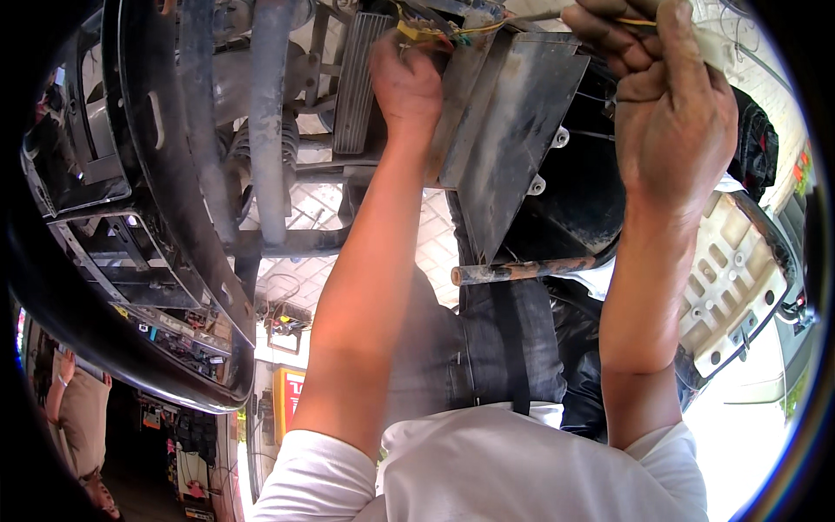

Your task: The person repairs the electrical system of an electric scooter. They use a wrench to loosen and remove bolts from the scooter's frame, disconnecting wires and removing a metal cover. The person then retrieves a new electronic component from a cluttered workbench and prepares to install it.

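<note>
The thin wiring [487,30] spans between my right fingers [683,43], which pinch it, and my left fingers [387,56], whose grip I cannot tell, looking light, limp, easily snapped, best held by its thicker sheathed stretch [539,15] between them.

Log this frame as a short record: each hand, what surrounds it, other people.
Left hand: fingers at a yellow piece among thin wires; grip unclear
Right hand: fingers bent beside an orange wire; grip unclear
Between hands: grey metal plate
Near plate: rust-marked tube
Far right: pale moulded panel
Left: dark curved bar
Other people: one person, partly visible, lower left
</note>
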{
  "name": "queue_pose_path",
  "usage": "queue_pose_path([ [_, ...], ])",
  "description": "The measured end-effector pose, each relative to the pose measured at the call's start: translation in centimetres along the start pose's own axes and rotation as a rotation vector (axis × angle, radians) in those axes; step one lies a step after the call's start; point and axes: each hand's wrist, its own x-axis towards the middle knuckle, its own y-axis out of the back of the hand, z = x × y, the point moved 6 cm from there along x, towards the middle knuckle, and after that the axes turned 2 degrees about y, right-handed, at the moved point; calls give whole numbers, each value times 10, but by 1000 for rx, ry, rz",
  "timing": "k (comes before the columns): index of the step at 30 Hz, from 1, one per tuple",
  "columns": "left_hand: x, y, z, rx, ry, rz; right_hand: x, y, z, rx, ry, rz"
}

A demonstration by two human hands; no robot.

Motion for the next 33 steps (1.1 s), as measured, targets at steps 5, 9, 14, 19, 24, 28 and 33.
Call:
queue_pose_path([
  [5, -7, -15, -21, 215, -65, -154, 9, -7, -1, 6, 28, -14],
  [9, -9, -5, -35, 25, 164, -11, 18, -6, 0, 28, 28, 10],
  [14, -6, -20, -41, 172, 371, -98, 20, -11, -2, 119, 68, -105],
  [19, 15, -48, -91, 145, 540, -355, 18, -14, -3, 81, 75, -103],
  [24, 24, -72, -104, 54, 485, -546, 16, -16, -5, 83, 68, -123],
  [28, 26, -79, -97, 124, 745, -595, 16, -12, -3, 76, 58, -133],
  [33, 43, -86, -98, 137, 596, -550, 10, -15, -7, 82, 59, -162],
])
